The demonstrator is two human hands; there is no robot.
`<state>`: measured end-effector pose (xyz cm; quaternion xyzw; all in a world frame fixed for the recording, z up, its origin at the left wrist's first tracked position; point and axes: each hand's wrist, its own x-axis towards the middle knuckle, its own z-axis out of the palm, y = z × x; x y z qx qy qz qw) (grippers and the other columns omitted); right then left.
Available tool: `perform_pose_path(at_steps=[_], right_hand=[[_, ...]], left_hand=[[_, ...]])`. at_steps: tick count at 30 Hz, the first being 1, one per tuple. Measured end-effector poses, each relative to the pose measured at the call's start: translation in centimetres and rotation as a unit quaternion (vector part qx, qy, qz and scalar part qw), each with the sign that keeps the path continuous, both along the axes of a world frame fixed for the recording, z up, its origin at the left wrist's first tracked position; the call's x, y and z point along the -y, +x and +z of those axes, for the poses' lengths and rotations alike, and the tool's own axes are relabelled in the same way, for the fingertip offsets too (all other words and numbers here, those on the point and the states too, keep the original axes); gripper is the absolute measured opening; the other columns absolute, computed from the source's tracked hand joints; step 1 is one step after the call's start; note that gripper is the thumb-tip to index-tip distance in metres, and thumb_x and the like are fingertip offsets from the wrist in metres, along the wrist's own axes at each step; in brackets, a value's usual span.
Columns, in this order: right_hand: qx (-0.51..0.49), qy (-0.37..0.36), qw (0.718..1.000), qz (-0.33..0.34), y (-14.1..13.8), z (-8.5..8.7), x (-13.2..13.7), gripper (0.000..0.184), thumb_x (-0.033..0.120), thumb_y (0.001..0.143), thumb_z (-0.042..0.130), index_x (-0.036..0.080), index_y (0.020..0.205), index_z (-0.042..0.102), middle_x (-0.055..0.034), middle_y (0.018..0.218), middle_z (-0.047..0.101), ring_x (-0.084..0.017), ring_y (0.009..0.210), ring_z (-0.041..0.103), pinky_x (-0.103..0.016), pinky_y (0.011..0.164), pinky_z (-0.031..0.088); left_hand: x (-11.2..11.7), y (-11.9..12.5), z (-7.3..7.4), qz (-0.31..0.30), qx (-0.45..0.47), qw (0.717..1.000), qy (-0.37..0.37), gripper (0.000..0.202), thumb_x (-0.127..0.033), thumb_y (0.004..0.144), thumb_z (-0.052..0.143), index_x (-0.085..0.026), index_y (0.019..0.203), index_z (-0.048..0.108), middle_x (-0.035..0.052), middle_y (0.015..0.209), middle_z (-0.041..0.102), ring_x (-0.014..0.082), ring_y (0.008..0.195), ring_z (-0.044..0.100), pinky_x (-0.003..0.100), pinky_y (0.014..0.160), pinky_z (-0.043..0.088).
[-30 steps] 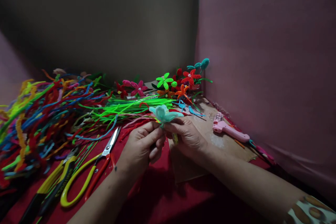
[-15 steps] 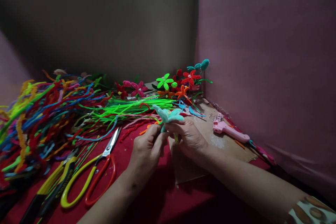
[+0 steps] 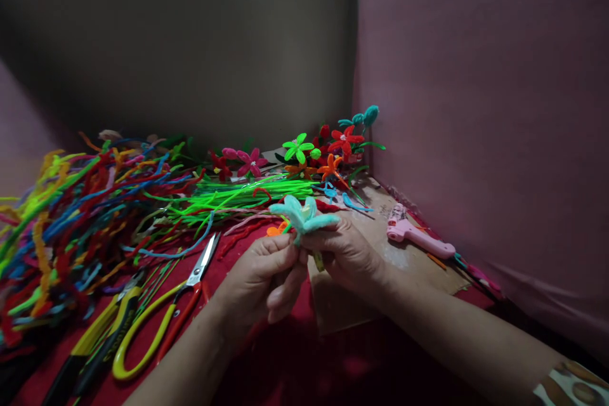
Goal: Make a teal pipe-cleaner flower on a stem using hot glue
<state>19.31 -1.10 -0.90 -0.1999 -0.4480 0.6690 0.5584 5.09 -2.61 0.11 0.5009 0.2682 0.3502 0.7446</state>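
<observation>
A pale turquoise pipe-cleaner flower [image 3: 304,216] with a light centre is held up between both hands, petals spread upward. My left hand [image 3: 266,273] is closed, its thumb and fingers pinching the base of the flower from the left. My right hand [image 3: 347,254] is closed too, gripping the flower's base and lower petal from the right. A short yellowish piece [image 3: 318,261] pokes out below the right fingers; I cannot tell what it belongs to. Just behind the left fingers shows a bit of orange pipe cleaner [image 3: 277,229].
Scissors [image 3: 190,285] and yellow-black pliers [image 3: 107,336] lie left on the red cloth [image 3: 266,361]. Piled pipe cleaners [image 3: 90,216] and a green bundle [image 3: 247,196] spread behind. Finished flowers [image 3: 297,148] stand at the back. A pink glue gun [image 3: 419,238] rests on cardboard [image 3: 380,254] at right.
The turquoise flower has turned and tilted, now showing its centre more. My left hand has shifted its grip, its lower fingers now curled beneath the flower. My right hand has barely moved.
</observation>
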Motion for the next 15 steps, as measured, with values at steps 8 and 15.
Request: perform_pose_path(at_steps=[8,15], right_hand=[[0.009,0.012,0.997,-0.08,-0.3,-0.4,-0.2,0.012,0.02,0.066,0.07,0.016,0.059,0.061,0.0059,0.054,0.045,-0.005,0.045,0.033,-0.023,0.044,0.024],[0.05,0.034,0.996,-0.058,0.1,0.3,0.1,0.019,0.02,0.058,0.075,0.019,0.075,0.067,0.0022,0.075,0.059,-0.011,0.068,0.05,-0.026,0.065,0.039]], left_hand=[[0.7,1.2,-0.3,0.315,-0.267,0.855,0.314,0.01,-0.028,0.08,0.057,-0.018,0.079,0.06,-0.0055,0.05,0.047,0.007,0.044,0.042,0.018,0.045,0.036],[0.6,0.8,0.4,0.288,-0.204,0.917,0.186,0.009,-0.024,0.079,0.055,-0.017,0.074,0.056,-0.0051,0.051,0.049,0.0047,0.041,0.037,0.015,0.039,0.029]])
